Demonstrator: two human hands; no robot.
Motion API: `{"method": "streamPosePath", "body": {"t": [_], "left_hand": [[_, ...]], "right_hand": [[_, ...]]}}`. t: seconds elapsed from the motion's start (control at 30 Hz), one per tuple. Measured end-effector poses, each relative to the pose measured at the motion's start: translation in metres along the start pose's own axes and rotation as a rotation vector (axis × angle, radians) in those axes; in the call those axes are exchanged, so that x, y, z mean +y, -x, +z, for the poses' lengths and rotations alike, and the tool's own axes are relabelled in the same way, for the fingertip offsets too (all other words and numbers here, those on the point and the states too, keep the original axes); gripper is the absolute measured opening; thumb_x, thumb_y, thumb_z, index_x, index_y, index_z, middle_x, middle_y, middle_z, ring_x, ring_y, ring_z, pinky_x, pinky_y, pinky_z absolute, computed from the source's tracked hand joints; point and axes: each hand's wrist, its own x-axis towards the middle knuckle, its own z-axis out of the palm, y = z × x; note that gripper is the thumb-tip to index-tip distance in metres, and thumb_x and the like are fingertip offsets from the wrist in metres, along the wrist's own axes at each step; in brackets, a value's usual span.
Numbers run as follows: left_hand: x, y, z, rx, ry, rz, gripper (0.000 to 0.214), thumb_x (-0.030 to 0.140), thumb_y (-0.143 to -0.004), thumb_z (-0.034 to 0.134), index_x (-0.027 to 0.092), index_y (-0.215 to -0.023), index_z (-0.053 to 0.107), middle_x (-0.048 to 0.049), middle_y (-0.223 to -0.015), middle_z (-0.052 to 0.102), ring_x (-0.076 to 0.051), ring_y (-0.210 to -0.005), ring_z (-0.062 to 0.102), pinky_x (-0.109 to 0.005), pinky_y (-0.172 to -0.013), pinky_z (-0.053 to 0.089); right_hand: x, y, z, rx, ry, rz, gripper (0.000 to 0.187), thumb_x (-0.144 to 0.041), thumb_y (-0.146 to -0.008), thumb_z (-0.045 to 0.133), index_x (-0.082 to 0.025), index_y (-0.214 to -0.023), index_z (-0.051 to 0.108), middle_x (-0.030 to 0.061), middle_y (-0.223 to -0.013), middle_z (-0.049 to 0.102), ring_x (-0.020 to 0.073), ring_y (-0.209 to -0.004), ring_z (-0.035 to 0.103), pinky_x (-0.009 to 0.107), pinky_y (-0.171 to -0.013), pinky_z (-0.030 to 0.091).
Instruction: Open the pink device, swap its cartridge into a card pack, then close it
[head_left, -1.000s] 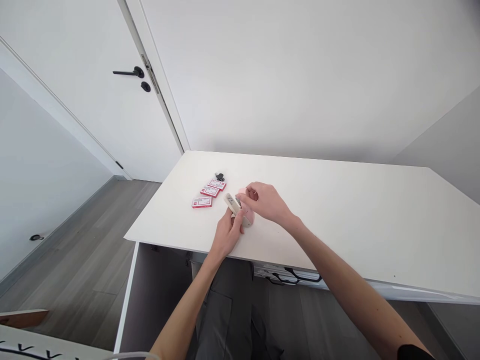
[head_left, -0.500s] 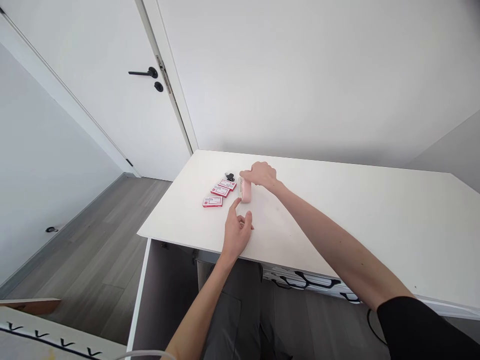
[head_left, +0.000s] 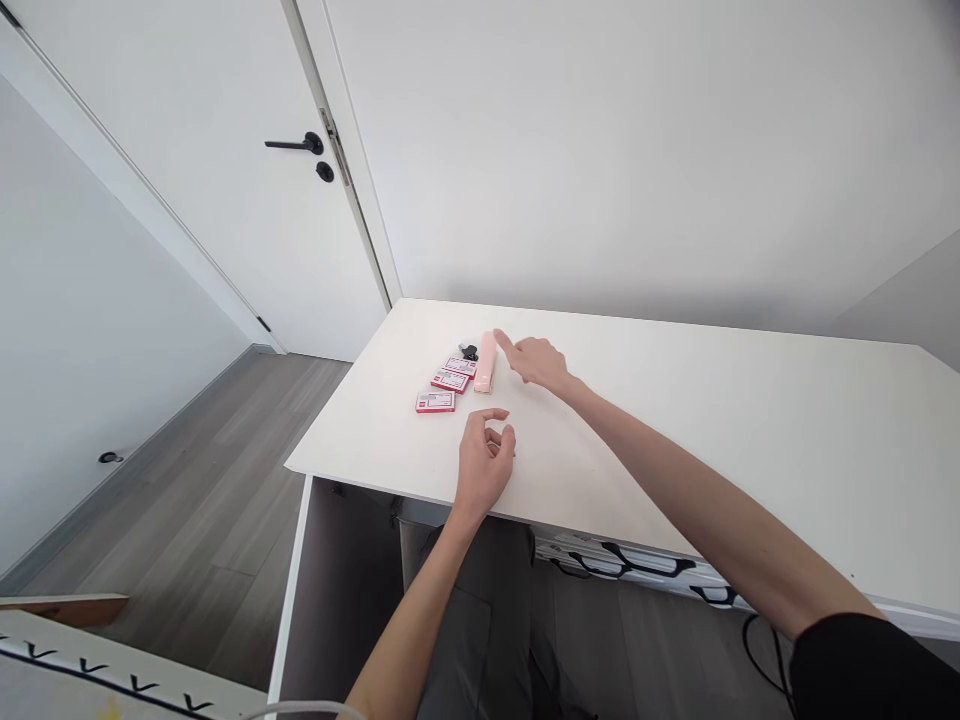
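A long pink stapler (head_left: 486, 362) lies on the white tabletop (head_left: 675, 430), its far end pointing toward the wall. My right hand (head_left: 538, 360) is just right of it, with the thumb stretched to its far end; whether the thumb touches it I cannot tell. Nearer to me, my left hand (head_left: 486, 460) hovers over the table with curved fingers apart, holding nothing. Several small red-and-white boxes (head_left: 435, 402) lie left of the stapler, two of them overlapping. A small black object (head_left: 469, 352) rests behind those boxes, its kind unclear.
The table meets a white wall (head_left: 600, 150) at the back. At the left stands a white door with a black handle (head_left: 296, 144). Drawers with black pulls (head_left: 649, 566) are under the front edge, and a black cable (head_left: 761, 660) hangs at the lower right.
The stapler has turned from its side to show its pink top and sits slightly farther back. My right hand has loosened from it and shifted right; my left forefinger has drawn away and bent.
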Motion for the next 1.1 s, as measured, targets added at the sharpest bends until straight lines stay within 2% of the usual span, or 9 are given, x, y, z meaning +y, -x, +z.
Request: {"method": "streamPosePath", "body": {"t": [0.1,0.2,0.3,0.37,0.47,0.53,0.8,1.1], "left_hand": [[0.003,0.001,-0.001,-0.073,-0.045,0.025,0.019,0.037,-0.096,0.058,0.02,-0.101,0.063,-0.0015,-0.09,0.067,-0.011,-0.062,0.052,-0.026,-0.06,0.041],[0.006,0.003,-0.002,-0.161,-0.083,0.052,0.021,0.04,-0.092,0.063,0.02,-0.085,0.061,0.0033,-0.071,0.057,-0.011,-0.058,0.044,-0.027,-0.059,0.035],[0.007,0.005,-0.002,-0.198,-0.084,0.072,0.031,0.042,-0.09,0.063,0.021,-0.071,0.049,0.0059,-0.061,0.042,-0.011,-0.058,0.037,-0.027,-0.058,0.03],[0.006,0.006,-0.002,-0.188,-0.084,0.074,0.038,0.04,-0.09,0.06,0.022,-0.065,0.037,0.0063,-0.061,0.032,-0.011,-0.059,0.03,-0.027,-0.058,0.026],[0.003,0.006,-0.003,-0.172,-0.112,0.084,0.043,0.035,-0.088,0.056,0.023,-0.065,0.022,0.0055,-0.064,0.02,-0.011,-0.061,0.022,-0.029,-0.059,0.021],[0.001,0.006,-0.003,-0.178,-0.133,0.096,0.043,0.032,-0.087,0.054,0.022,-0.066,0.018,0.005,-0.065,0.017,-0.011,-0.062,0.019,-0.029,-0.059,0.019],[-0.007,0.003,-0.001,-0.182,-0.14,0.121,0.039,0.03,-0.082,0.053,0.022,-0.065,0.018,0.0046,-0.066,0.017,-0.011,-0.063,0.018,-0.029,-0.06,0.019],[-0.001,0.004,0.0,-0.158,-0.138,0.107,0.039,0.032,-0.081,0.053,0.023,-0.065,0.019,0.0048,-0.066,0.017,-0.011,-0.062,0.018,-0.028,-0.059,0.019]], "right_hand": [[0.043,0.035,-0.013,-0.074,-0.13,-0.053,0.071,-0.078,-0.101,0.032,-0.023,-0.067,0.059,0.0058,-0.059,0.066,0.0221,-0.065,0.065,0.035,-0.07,0.046],[0.097,0.067,-0.022,-0.011,-0.167,-0.08,0.062,-0.073,-0.1,0.042,-0.023,-0.066,0.057,0.0015,-0.056,0.063,0.0186,-0.059,0.06,0.033,-0.068,0.045],[0.141,0.087,-0.028,0.11,-0.21,-0.055,0.056,-0.072,-0.096,0.052,-0.024,-0.069,0.057,-0.0015,-0.053,0.057,0.017,-0.054,0.051,0.033,-0.063,0.041],[0.157,0.092,-0.03,0.13,-0.299,-0.061,0.054,-0.072,-0.096,0.053,-0.024,-0.07,0.056,-0.0021,-0.053,0.056,0.0163,-0.053,0.048,0.033,-0.062,0.041],[0.164,0.092,-0.03,0.167,-0.385,-0.069,0.053,-0.071,-0.095,0.055,-0.024,-0.07,0.055,-0.0023,-0.054,0.053,0.0156,-0.053,0.045,0.032,-0.059,0.038],[0.162,0.09,-0.028,0.194,-0.371,-0.069,0.051,-0.069,-0.094,0.057,-0.025,-0.069,0.055,-0.0031,-0.053,0.05,0.0151,-0.052,0.041,0.032,-0.056,0.035],[0.164,0.091,-0.024,0.247,-0.37,-0.086,0.046,-0.062,-0.094,0.058,-0.025,-0.067,0.053,-0.0037,-0.052,0.048,0.0149,-0.053,0.04,0.032,-0.057,0.035],[0.164,0.091,-0.025,0.263,-0.387,-0.089,0.043,-0.058,-0.094,0.056,-0.025,-0.067,0.053,-0.0039,-0.053,0.047,0.0149,-0.053,0.041,0.031,-0.056,0.036]]}}
